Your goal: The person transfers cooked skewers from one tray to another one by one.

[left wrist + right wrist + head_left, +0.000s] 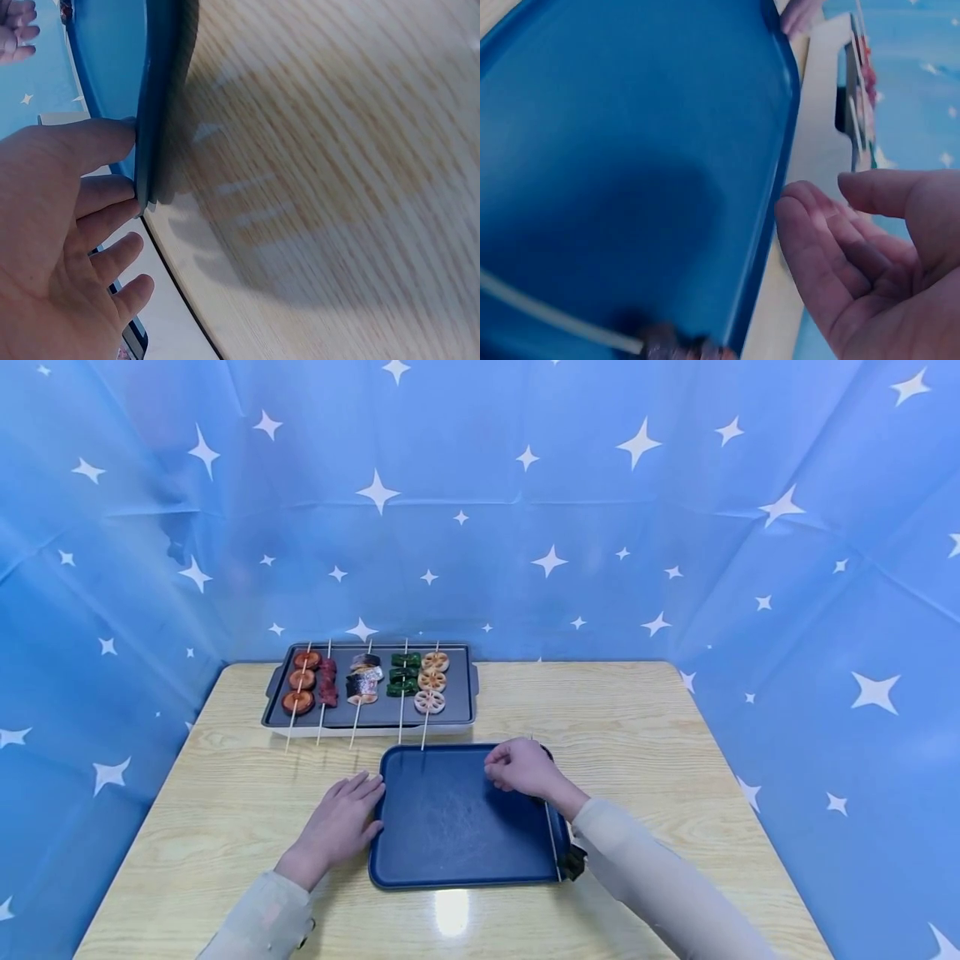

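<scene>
L hand (336, 825) agst blue tray (453, 827)

Can't identify the blurred food (669, 347) cut off along the right wrist view's bottom, nor trace the skewer (552, 835) behind the right hand (525, 767), centre-right in the head view.

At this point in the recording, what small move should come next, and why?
Probably the right hand should reach to the grill pan and pinch the stick of the lotus-slice skewer. That hand appears empty, one skewer already lies along the right side of the blue tray, and the lotus-slice skewer's stick points towards the tray.
</scene>
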Action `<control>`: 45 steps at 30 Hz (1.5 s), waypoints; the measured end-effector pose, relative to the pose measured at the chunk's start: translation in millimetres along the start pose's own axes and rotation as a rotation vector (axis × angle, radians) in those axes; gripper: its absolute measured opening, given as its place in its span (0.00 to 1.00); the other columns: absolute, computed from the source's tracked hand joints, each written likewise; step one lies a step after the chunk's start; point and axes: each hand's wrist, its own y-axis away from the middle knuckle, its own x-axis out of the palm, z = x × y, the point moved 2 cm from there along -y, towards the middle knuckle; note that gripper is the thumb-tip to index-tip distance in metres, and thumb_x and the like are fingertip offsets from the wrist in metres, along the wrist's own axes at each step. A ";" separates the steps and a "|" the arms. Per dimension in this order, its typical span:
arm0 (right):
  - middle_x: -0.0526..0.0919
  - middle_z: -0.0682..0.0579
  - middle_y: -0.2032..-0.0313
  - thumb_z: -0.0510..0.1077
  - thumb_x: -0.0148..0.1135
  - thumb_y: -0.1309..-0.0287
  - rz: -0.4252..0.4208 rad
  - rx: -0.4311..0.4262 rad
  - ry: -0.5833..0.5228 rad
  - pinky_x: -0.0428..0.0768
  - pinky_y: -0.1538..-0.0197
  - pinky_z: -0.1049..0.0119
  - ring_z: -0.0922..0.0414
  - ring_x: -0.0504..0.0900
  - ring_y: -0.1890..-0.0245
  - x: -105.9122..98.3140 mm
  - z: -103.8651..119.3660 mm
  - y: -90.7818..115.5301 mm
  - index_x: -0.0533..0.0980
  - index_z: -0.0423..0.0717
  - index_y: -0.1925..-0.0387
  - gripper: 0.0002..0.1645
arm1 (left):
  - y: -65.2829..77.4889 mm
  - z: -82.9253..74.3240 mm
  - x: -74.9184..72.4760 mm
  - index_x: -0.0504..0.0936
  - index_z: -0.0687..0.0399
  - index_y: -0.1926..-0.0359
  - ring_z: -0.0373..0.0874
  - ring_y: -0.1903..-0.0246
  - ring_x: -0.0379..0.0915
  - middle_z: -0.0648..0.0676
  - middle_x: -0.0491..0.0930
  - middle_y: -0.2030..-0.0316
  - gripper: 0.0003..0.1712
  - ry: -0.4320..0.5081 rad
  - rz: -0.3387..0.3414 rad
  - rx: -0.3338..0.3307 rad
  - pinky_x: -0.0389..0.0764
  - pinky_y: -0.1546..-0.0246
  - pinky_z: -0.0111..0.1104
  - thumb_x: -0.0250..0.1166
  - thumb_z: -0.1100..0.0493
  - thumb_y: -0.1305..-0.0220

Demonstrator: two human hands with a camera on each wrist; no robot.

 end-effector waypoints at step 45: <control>0.88 0.43 0.67 0.36 0.60 0.37 -0.133 0.171 -0.481 0.87 0.68 0.67 0.59 0.85 0.75 69.8 64.3 -62.4 0.80 0.33 0.55 0.11 | -0.7 0.8 0.8 0.76 0.62 0.39 0.59 0.32 0.64 0.59 0.73 0.35 0.32 0.009 -0.009 0.002 0.65 0.32 0.55 0.68 0.50 0.40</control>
